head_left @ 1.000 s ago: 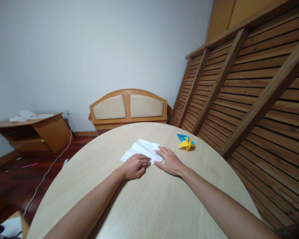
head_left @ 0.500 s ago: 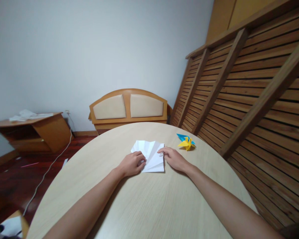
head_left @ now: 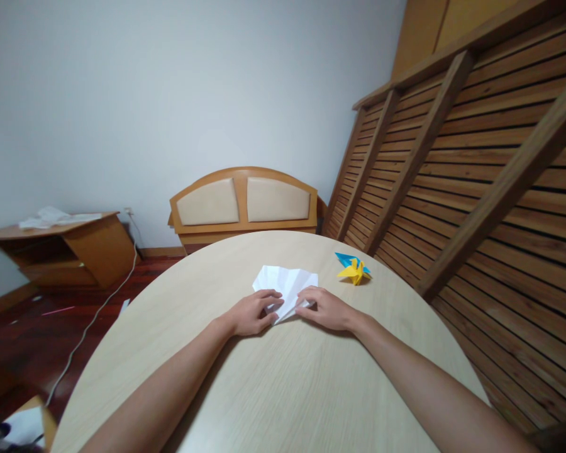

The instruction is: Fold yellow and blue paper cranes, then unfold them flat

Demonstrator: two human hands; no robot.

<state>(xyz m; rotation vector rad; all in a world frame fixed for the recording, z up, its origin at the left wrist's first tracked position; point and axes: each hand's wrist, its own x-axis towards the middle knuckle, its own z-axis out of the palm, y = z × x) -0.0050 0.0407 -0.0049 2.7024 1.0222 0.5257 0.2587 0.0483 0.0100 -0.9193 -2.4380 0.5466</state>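
Note:
A creased white sheet of paper (head_left: 285,283) lies on the round table, its near right side folded over toward the middle and its near end narrowed to a point. My left hand (head_left: 253,313) grips the paper's left side, thumb at the near point and fingers curled over the sheet. At the right, my right hand (head_left: 327,308) has its thumb and fingers closed on the folded-over flap. The undersides of both hands are hidden.
A yellow origami bird (head_left: 355,272) and a blue one (head_left: 345,259) stand on the table (head_left: 283,390), right of the paper. Beyond are a padded headboard (head_left: 243,201), a slatted wooden frame (head_left: 453,189) leaning at the right, and a low cabinet (head_left: 94,245) at the left.
The paper's near right corner, flat before, is folded inward. My right hand has moved left and down with that flap; my left thumb has shifted to the near point.

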